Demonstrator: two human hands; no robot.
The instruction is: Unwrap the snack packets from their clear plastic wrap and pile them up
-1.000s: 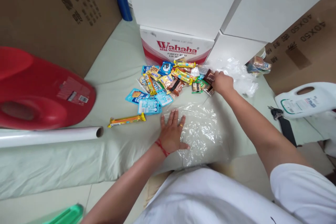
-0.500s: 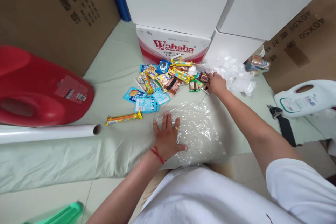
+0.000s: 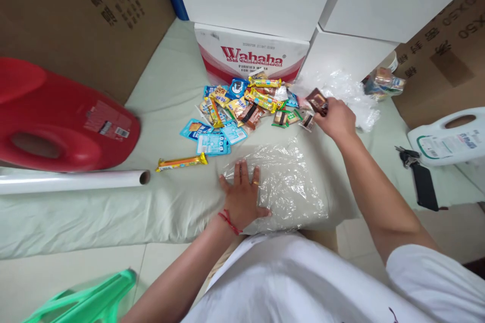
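Note:
My left hand (image 3: 242, 194) lies flat with fingers spread on a clear plastic bag (image 3: 290, 186) near the front edge of the cloth-covered surface. Between the fingers of my right hand (image 3: 338, 118) is a dark brown snack packet (image 3: 317, 101), raised at the right end of a heap of wrapped snacks (image 3: 252, 115). A small clear-and-brown packet (image 3: 306, 121) lies just under that hand. Light-blue packets (image 3: 214, 142) spread at the heap's front left. Apart from the heap, a yellow snack bar (image 3: 182, 162) rests left of my left hand.
Behind the heap stands a Wahaha carton (image 3: 252, 53). Crumpled clear plastic (image 3: 346, 91) sits beyond my right hand. At left are a red jug (image 3: 71, 116) and a white roll (image 3: 76, 179); at right, a white bottle (image 3: 450, 139), keys and a black case (image 3: 423, 186).
My right hand has lifted the brown snack packet from the heap and drawn it slightly right. My left hand stays flat on the bag. The view has shifted a little.

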